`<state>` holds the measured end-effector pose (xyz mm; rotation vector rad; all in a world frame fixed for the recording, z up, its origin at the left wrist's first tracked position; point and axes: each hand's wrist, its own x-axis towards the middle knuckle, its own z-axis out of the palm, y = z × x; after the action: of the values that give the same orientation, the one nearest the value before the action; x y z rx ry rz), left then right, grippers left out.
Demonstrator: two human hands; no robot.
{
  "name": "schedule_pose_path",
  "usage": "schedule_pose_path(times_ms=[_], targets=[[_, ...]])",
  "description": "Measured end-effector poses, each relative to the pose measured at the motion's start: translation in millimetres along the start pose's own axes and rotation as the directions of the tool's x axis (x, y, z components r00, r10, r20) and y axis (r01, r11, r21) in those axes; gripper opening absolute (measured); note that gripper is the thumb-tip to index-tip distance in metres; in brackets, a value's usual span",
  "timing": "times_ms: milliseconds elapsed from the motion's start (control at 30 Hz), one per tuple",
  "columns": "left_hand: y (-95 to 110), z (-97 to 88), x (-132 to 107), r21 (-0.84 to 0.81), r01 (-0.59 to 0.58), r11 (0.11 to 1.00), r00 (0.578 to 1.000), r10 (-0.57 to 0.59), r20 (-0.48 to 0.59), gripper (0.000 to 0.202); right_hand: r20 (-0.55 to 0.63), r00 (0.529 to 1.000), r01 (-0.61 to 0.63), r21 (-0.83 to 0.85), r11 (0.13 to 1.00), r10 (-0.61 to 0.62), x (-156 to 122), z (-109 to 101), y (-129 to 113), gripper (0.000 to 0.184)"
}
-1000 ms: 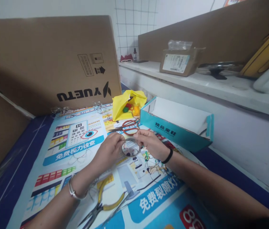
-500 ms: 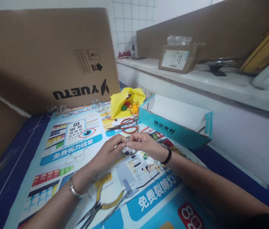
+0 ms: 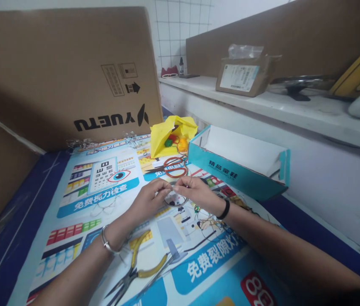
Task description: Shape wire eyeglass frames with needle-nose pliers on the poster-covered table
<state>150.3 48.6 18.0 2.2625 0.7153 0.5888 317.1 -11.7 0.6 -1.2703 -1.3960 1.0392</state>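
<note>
My left hand (image 3: pixel 149 197) and my right hand (image 3: pixel 195 193) meet over a printed poster (image 3: pixel 109 199) and both pinch a thin wire ring (image 3: pixel 175 199) between their fingertips. The ring hangs just above the poster, between the two hands. A silver bangle sits on my left wrist and a black band on my right wrist. Yellow-handled pliers (image 3: pixel 138 272) lie below my left forearm. Loose wire bits and small beads (image 3: pixel 207 219) lie under my right wrist.
Red-handled scissors (image 3: pixel 171 166) and a yellow bag (image 3: pixel 171 134) with coloured balls lie beyond the hands. A teal open box (image 3: pixel 231 172) stands to the right. A big cardboard carton (image 3: pixel 65 80) leans at the back. A white ledge (image 3: pixel 262 106) carries a parcel.
The hands have stayed together on the ring. It went from held up and open to lowered and tilted, then back slightly opened between the fingertips. The camera shifted a little.
</note>
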Motion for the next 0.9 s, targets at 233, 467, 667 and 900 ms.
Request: schedule_pose_path(times_ms=[233, 467, 667, 900], targets=[[-15, 0.0, 3, 0.09, 0.069, 0.993, 0.995, -0.062, -0.08, 0.015, -0.078, 0.995, 0.025, -0.465, 0.885, -0.069, 10, -4, 17, 0.021], [-43, 7.1, 7, 0.219, 0.061, 0.974, 0.991, -0.032, -0.131, 0.022, -0.067, 0.986, 0.062, -0.7, 0.711, -0.152, 20, -7, 25, 0.019], [-46, 13.8, 6, 0.193, 0.083, 0.978, 0.994, -0.067, -0.086, 0.033, -0.088, 0.988, 0.022, -0.725, 0.689, -0.124, 22, 0, 26, 0.017], [-52, 11.9, 8, 0.108, 0.141, 0.984, 0.987, -0.131, -0.099, 0.038, -0.093, 0.986, 0.024, -0.75, 0.66, -0.142, 24, 4, 33, 0.018]])
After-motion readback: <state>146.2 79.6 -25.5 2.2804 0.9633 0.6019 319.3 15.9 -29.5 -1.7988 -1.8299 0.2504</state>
